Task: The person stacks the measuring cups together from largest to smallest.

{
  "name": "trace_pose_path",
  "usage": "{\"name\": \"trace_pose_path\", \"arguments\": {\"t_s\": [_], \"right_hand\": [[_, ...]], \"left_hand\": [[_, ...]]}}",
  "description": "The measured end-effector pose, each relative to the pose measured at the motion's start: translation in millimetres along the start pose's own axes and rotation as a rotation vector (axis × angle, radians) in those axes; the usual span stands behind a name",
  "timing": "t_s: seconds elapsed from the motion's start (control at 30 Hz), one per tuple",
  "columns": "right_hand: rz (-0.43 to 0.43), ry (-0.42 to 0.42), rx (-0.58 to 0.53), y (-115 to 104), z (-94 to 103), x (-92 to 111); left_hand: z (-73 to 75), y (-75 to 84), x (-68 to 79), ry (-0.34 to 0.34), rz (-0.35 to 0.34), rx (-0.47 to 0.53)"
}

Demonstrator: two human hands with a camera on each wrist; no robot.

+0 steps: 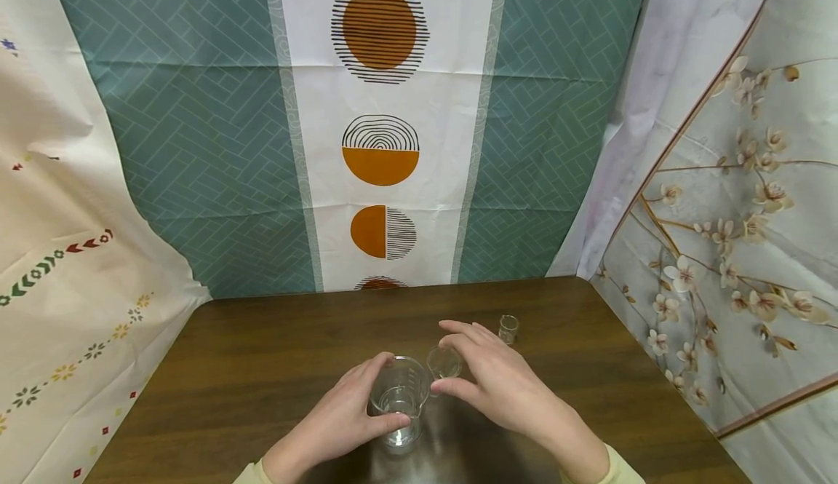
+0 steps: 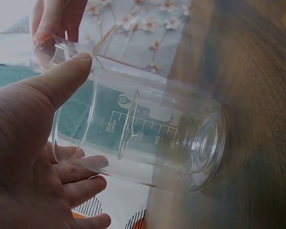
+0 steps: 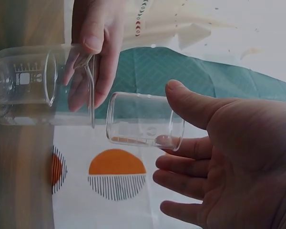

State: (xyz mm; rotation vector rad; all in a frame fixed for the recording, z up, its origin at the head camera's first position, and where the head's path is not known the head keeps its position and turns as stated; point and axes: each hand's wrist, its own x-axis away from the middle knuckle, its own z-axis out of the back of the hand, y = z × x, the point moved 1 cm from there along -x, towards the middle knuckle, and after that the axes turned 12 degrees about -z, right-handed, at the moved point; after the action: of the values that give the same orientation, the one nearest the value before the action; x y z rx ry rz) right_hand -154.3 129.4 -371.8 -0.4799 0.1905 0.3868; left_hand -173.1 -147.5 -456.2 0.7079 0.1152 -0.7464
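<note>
A large clear glass beaker (image 1: 419, 378) stands upright on the table, with printed volume marks on its side in the left wrist view. My left hand (image 1: 340, 415) grips it near the rim, thumb on the near side and fingers around the far side. Inside it sits a smaller beaker (image 3: 26, 78), its rim below the large one's. My right hand (image 1: 500, 375) pinches another small glass beaker (image 3: 143, 119) near its rim between thumb and index finger; the other fingers are spread. This beaker hangs in the air, just above and right of the large beaker's mouth.
A tiny glass beaker (image 1: 508, 330) stands at the back right of the brown wooden table (image 1: 262, 353), behind my right hand. Patterned cloths hang behind the table (image 1: 386, 105) and along both sides.
</note>
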Motion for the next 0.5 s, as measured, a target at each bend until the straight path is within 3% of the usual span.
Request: {"name": "trace_pose_path", "arguments": {"t_s": [0.5], "right_hand": [[0.045,-0.037,-0.061,-12,-6.0,-6]], "left_hand": [[-0.1,-0.7,-0.3,-0.003,-0.002,0.005]]}}
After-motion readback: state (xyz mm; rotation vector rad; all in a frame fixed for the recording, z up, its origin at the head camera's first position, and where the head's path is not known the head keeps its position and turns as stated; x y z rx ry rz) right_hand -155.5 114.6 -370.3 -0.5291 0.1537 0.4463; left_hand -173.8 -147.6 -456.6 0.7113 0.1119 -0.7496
